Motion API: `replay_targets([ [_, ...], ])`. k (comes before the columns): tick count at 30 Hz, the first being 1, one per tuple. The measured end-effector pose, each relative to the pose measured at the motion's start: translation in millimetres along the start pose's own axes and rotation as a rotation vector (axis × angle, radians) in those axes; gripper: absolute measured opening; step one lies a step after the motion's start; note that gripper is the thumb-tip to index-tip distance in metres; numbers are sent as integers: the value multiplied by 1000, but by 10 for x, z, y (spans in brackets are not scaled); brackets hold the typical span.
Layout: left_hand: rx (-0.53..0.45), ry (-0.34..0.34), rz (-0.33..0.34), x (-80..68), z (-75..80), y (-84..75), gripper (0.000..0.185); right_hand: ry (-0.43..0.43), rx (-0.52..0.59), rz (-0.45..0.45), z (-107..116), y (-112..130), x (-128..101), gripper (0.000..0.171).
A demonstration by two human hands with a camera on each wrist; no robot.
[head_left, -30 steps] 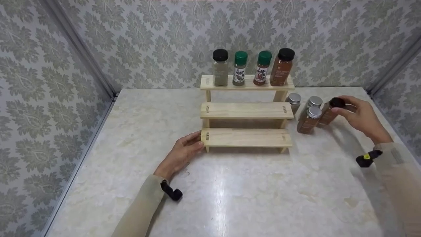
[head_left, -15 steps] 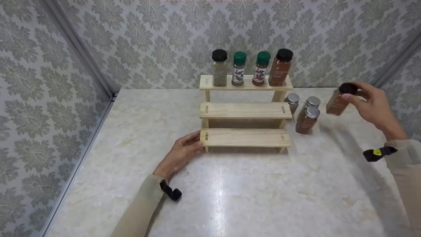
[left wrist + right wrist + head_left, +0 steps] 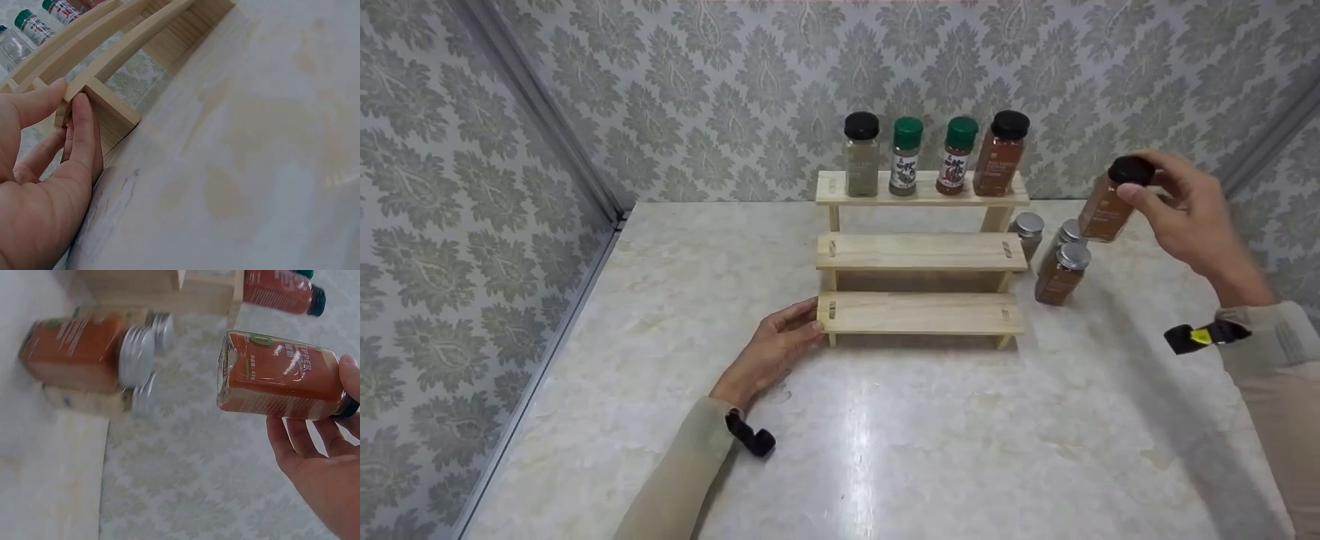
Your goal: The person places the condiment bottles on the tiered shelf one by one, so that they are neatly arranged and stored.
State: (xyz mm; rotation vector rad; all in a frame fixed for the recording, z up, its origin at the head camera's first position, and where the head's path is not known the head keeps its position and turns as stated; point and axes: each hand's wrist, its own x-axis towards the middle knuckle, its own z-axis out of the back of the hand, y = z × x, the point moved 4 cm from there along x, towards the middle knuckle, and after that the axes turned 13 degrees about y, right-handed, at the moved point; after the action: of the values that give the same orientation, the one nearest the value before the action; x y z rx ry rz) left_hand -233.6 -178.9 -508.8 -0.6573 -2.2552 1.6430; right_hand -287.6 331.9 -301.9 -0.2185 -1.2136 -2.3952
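Note:
My right hand (image 3: 1189, 214) holds a black-capped spice jar (image 3: 1106, 210) of reddish-brown powder by its neck, tilted and lifted above the table. In the right wrist view the jar's label (image 3: 287, 363) shows part of the word "pepper". My left hand (image 3: 772, 345) pinches the left end of the lowest step of a three-tier wooden rack (image 3: 922, 313), thumb on top and fingers beneath. Along the rack's top tier stand a black-capped jar (image 3: 862, 161), two green-capped jars, one of them with red contents (image 3: 955, 161), and a black-capped red jar (image 3: 1000, 161).
Right of the rack stand silver-lidded spice jars: one (image 3: 1061, 281) in front, one (image 3: 1067, 234) behind it, and one (image 3: 1029, 229) beside the rack's middle tier. Patterned wall panels (image 3: 720, 90) bound the marble-look table (image 3: 675, 300) at the back and sides.
My right hand has lifted the black-capped jar from beside the silver-lidded jars, first up and right, then back left and higher. My left hand stays at the rack.

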Motion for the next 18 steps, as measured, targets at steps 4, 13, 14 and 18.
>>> replay_targets([
  [4, -7, -1, 3, 4, 5, 7, 62, 35, 6, 66, -162, 226, 102, 42],
  [13, -19, -14, 7, 1, -1, -2, 62, 89, 38, 144, -591, 630, 393, 41],
  [14, -21, -15, 8, 1, 0, 0, 61, 91, 45, 144, -637, 668, 425, 41],
  [18, -2, -14, 13, -2, 3, 0, 60, 112, 78, 143, -809, 805, 538, 40],
])
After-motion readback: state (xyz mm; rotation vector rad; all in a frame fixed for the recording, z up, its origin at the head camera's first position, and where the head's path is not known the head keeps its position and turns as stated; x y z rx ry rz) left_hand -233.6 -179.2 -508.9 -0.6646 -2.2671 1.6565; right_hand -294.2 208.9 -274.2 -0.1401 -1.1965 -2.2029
